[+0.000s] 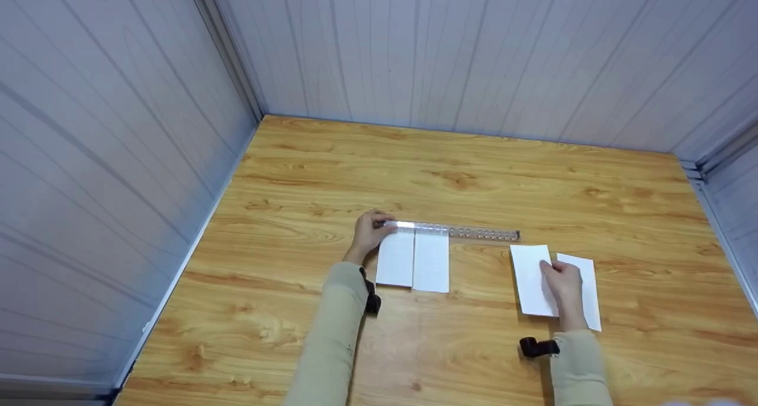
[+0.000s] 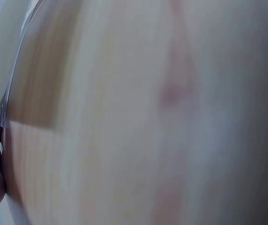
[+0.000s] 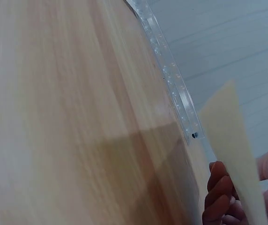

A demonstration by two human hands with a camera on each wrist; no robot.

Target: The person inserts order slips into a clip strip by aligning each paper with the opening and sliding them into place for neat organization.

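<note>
At the left end of a long clear plastic strip (image 1: 465,232), my left hand (image 1: 370,234) grips it between thumb and fingers. The strip shows a row of round shapes and has a dark spot at its right end. It lies along the top edges of two white paper sheets, a left sheet (image 1: 395,261) and a right sheet (image 1: 432,264), side by side. My right hand (image 1: 564,284) pinches another white sheet (image 1: 532,279) by its right side; the right wrist view shows this held sheet (image 3: 237,150) raised, thumb and fingers on opposite faces.
Partly behind my right hand, one more white sheet (image 1: 590,293) lies on the wood-grain table (image 1: 462,347). Pale panel walls (image 1: 379,51) stand at the back and both sides. Each wrist wears a black camera, such as the right one (image 1: 538,348).
</note>
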